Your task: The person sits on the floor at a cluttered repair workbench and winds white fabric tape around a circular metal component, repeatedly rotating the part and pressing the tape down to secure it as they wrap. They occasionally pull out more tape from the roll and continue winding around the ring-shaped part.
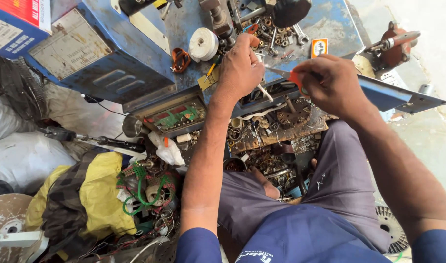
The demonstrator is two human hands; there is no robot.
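Cluttered blue workbench (330, 19): both hands (240, 68) closed, right gripping orange-handled scissors (293, 78) (tape roll (203, 44) nearby).

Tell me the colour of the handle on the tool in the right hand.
Orange-red, on the scissors gripped by the right hand; the head view shows it best.

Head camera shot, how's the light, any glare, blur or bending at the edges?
In the head view, daylight is bright and even; the pale floor at right is nearly washed out. The left hand and right hand, which grips an orange-handled tool, look sharp. The blue workbench edges bow outward from wide-angle distortion.
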